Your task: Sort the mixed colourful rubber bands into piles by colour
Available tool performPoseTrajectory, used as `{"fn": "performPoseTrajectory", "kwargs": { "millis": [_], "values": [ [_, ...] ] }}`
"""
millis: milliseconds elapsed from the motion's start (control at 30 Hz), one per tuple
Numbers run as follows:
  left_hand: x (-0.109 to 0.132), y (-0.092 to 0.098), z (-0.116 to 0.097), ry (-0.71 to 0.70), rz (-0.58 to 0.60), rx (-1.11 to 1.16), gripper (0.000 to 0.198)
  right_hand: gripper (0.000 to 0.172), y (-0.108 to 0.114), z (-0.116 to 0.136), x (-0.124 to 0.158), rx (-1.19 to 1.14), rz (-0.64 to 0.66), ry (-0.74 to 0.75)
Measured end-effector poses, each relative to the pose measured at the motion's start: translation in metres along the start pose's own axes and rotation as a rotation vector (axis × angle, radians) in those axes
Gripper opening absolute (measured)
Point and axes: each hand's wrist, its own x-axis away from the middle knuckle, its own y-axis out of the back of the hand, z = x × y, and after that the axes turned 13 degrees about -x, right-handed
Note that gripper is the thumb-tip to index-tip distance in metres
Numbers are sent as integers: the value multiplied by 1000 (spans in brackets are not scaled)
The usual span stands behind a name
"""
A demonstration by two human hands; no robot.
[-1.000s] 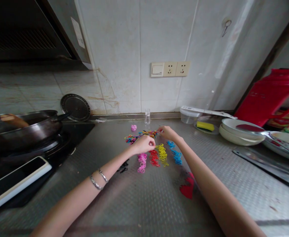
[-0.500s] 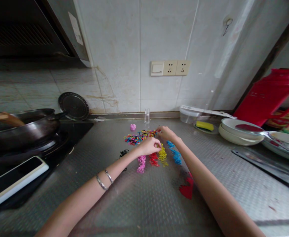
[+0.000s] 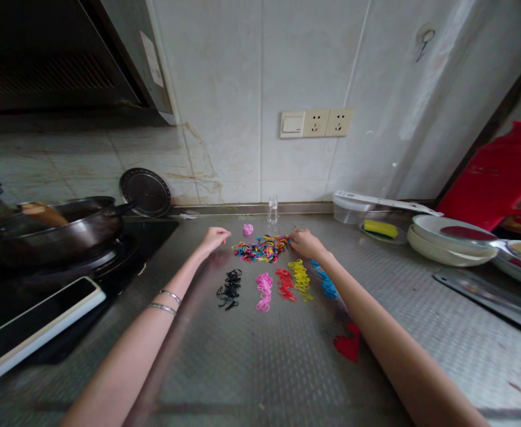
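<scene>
A mixed heap of small coloured rubber bands (image 3: 262,249) lies on the metal counter. My right hand (image 3: 307,243) is at the heap's right end, its fingers curled down against the bands; whatever they pinch is hidden. Left of the heap, apart from it, my left hand (image 3: 214,238) has its fingertips pressed together, the contents too small to make out. In front lie sorted rows: black rubber bands (image 3: 230,289), pink rubber bands (image 3: 264,292), red rubber bands (image 3: 285,284), yellow rubber bands (image 3: 301,280) and blue rubber bands (image 3: 325,279), the last partly behind my right forearm.
Behind the heap are a small pink item (image 3: 248,229) and a clear little bottle (image 3: 273,210). A red heart-shaped piece (image 3: 348,344) lies near my right forearm. A pan (image 3: 82,228) sits on the left stove; bowls (image 3: 449,249) and a knife (image 3: 486,302) are on the right.
My left hand has moved left from above the red and yellow rows to beside the heap, uncovering the black and pink rows. My right hand stays at the heap's right end. The view has shifted slightly.
</scene>
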Motion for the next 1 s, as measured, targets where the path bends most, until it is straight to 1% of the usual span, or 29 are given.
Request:
{"fn": "performPoseTrajectory", "kwargs": {
  "millis": [133, 267, 367, 667, 867, 1000],
  "values": [
    [0, 4, 16, 114, 7, 41, 26, 28, 4, 3, 4, 0, -37, -14],
    [-1, 1, 23, 162, 25, 45, 27, 26, 4, 3, 4, -15, -52, -41],
    [0, 0, 26, 161, 32, 42, 27, 25, 3, 3, 3, -24, -50, -64],
    [1, -1, 26, 123, 42, 28, 28, 27, -3, 3, 4, -24, -108, -41],
    [1, -2, 27, 130, 51, 20, 27, 26, 0, 2, 5, -34, -108, -41],
    [-1, -4, 31, 109, 46, 11, 27, 24, 2, -1, 4, -45, -105, -42]
  ]
}}
